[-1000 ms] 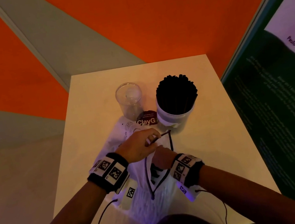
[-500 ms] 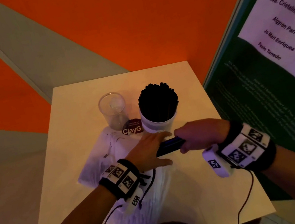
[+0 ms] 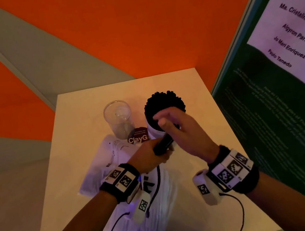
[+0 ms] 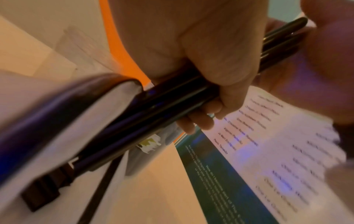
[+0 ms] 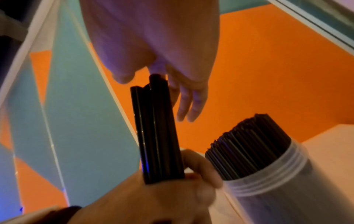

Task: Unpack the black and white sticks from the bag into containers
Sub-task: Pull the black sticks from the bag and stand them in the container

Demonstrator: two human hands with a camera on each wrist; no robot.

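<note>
Bundle of black sticks (image 3: 162, 144): gripped at its lower end by the left hand (image 3: 149, 157), fingers curled round it, above the white bag (image 3: 115, 162). Right hand (image 3: 178, 129): over the bundle's upper end, fingers straight and relaxed, tips touching the stick ends. Bag: lying flat from the surface's (image 3: 197, 107) middle to its near edge, black handle showing. Filled container (image 3: 153, 129): translucent, packed with upright black sticks, centre of the surface, just beyond the hands. Clear cup (image 3: 118, 119): left of the filled container. Round "ClayG" label (image 3: 138, 137): between them.
</note>
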